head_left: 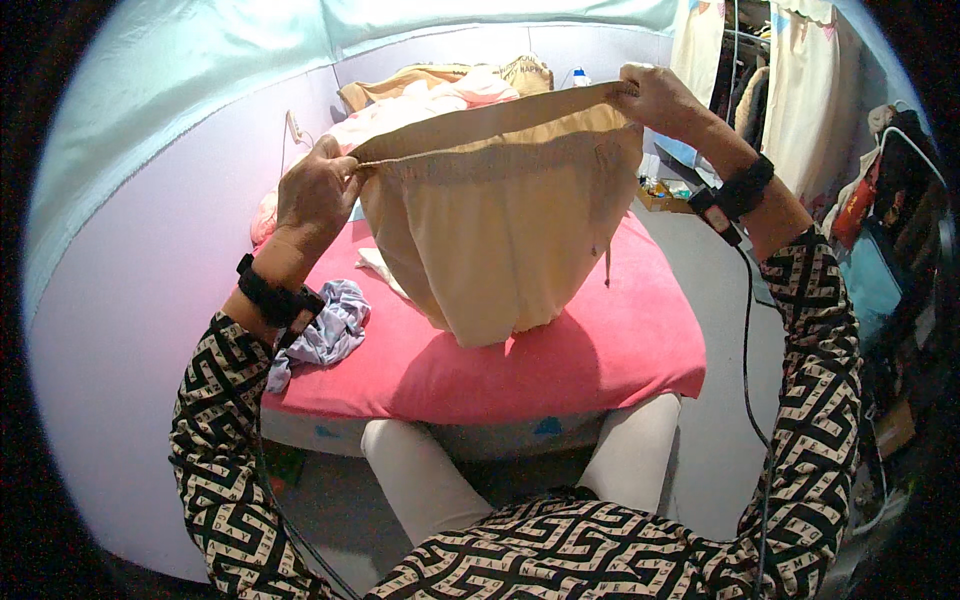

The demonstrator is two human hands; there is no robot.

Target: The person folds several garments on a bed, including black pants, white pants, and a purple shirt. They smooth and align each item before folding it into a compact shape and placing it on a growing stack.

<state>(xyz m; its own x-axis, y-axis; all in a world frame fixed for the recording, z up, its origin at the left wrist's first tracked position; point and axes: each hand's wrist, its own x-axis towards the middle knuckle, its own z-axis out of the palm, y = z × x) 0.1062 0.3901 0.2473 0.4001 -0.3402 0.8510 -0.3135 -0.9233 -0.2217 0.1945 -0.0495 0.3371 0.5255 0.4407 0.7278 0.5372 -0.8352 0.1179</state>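
Note:
Beige elastic-waist pants hang above the bed, stretched wide by the waistband between my two hands. My left hand pinches the left end of the waistband. At the other end, slightly higher, my right hand grips the band with bent fingers. The waist opening faces up, and a thin drawstring dangles on the right side. From this angle I cannot tell how long the legs are; their lower part droops close to the pink bed cover.
A crumpled lavender cloth lies at the bed's left side, with a white cloth partly behind the pants. Bedding and a tan pillow sit at the far end. Clothes hang at right beyond the grey floor. Cables run from both wristbands.

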